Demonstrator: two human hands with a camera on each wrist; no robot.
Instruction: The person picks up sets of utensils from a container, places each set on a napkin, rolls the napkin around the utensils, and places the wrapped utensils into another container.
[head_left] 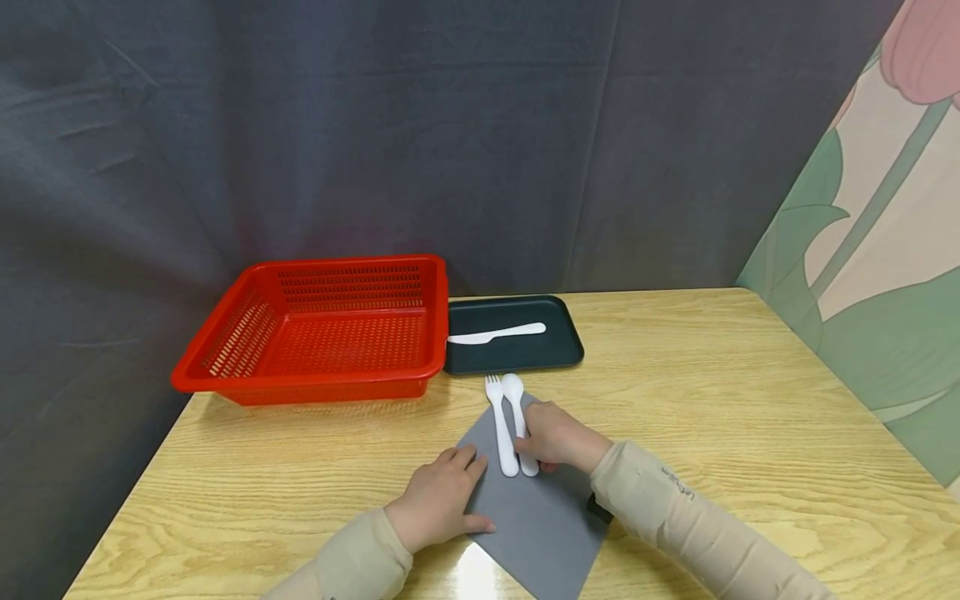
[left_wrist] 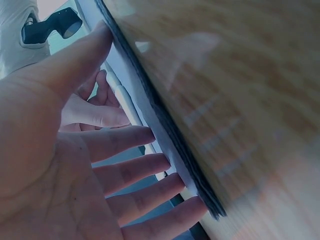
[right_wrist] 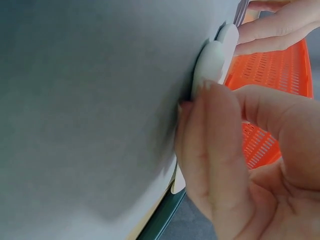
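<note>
A: What is the step in hand?

B: A person's right hand point(head_left: 558, 437) pinches the handle of a white spoon point(head_left: 519, 417) over a grey sheet point(head_left: 536, 521) on the worktop point(head_left: 712, 400). It looks like setting the spoon down or picking it up; I cannot tell which.

A: And the left hand point(head_left: 438, 500)?

B: Fingers straight and spread at the sheet's left side, its grip closed on nothing; it probably steadies the sheet.

A: Where exactly is the spoon?

B: Just right of a white fork point(head_left: 501, 425), handles toward the worktop's near edge, bowl and tines reaching past the sheet's far left edge.

A: What would the next move call for?

B: For a release, I'd say loosening the fingers without nudging the fork; for a lift, a firm pinch.

A: Materials?

B: Smooth, plastic-looking cutlery with rounded handles. The sheet is matte, with layers showing at its edge. By the worktop's far edge, a dark round-cornered tray point(head_left: 517, 358) bears a white knife point(head_left: 498, 334); toward the far left corner sits a red basket point(head_left: 315, 383), its walls perforated. The worktop is pale and wood-grained.
</note>
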